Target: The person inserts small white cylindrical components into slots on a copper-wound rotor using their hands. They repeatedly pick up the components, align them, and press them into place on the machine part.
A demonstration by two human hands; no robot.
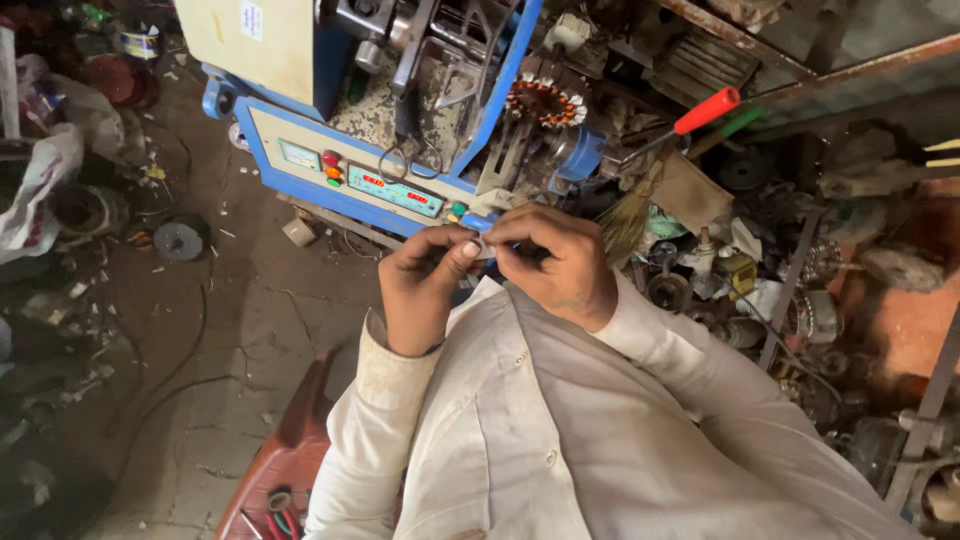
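My left hand point(420, 285) and my right hand point(558, 262) meet in front of my chest, fingertips pinched together on a small pale piece point(484, 246) that is mostly hidden between them. Both sleeves are off-white and dirty. Just beyond my hands stands a blue and cream machine point(365, 170) with a panel of coloured buttons and red displays. A wound stator with copper coils point(545, 100) sits on the machine, above my right hand.
A red-handled screwdriver point(700, 112) and a green-handled one lie on the cluttered bench at right, among metal parts and a brush point(625, 222). Scissors point(410, 160) rest on the machine. A red tray with tools point(275, 480) stands at lower left. Scrap and bags line the left floor.
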